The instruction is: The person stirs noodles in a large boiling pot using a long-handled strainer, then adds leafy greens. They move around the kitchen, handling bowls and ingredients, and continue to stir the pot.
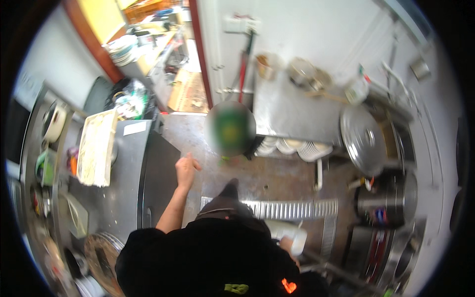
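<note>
My left hand [186,169] is held out ahead of me, loosely curled with some fingers apart and nothing in it. It hangs over the floor beside the dark front of a steel-topped counter [128,163]. My right hand [287,245] is low at my right side, overlapping the edge of a white plastic container [297,239]. My body covers part of that container, and the fingers are too hidden to show a grip. A shoe [230,188] of mine points forward near a metal floor grate [287,209].
A long cream tray [97,148] lies on the left counter. A steel table [293,111] with stacked white dishes [313,150] below stands ahead right, near a large metal lid [363,141]. A doorway [187,89] opens ahead. A round blurred patch hides something beside the table.
</note>
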